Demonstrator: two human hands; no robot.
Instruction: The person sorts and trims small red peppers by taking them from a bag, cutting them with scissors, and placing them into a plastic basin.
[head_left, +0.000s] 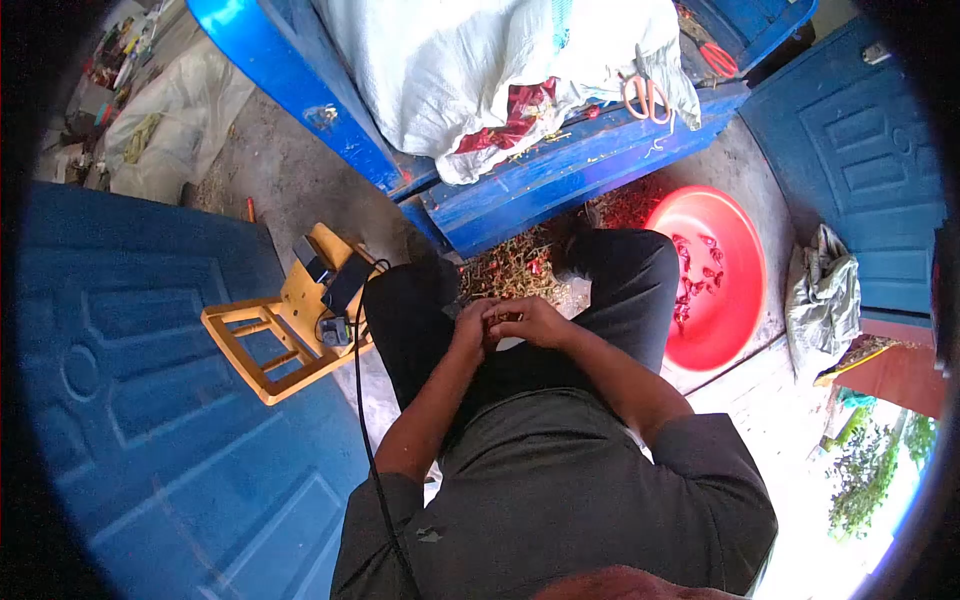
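My left hand [474, 325] and my right hand [532, 321] meet over my lap, between my knees. Both are closed, with fingertips pressed together near one another; whatever they hold is too small and hidden to make out. Below and beyond them the floor bears a litter of dry stems and red bits [515, 262]. By my right knee stands a red plastic basin [745, 270], and dark red pieces that look like dried chili peppers [690, 285] lie in it.
A blue bench [560, 190] ahead carries a white woven sack [430, 70], orange-handled scissors [648, 100] and red-handled scissors [718, 60]. At left are a wooden chair [250, 350] with black devices and a blue door [150, 350]. A cable [360, 400] runs along my left side.
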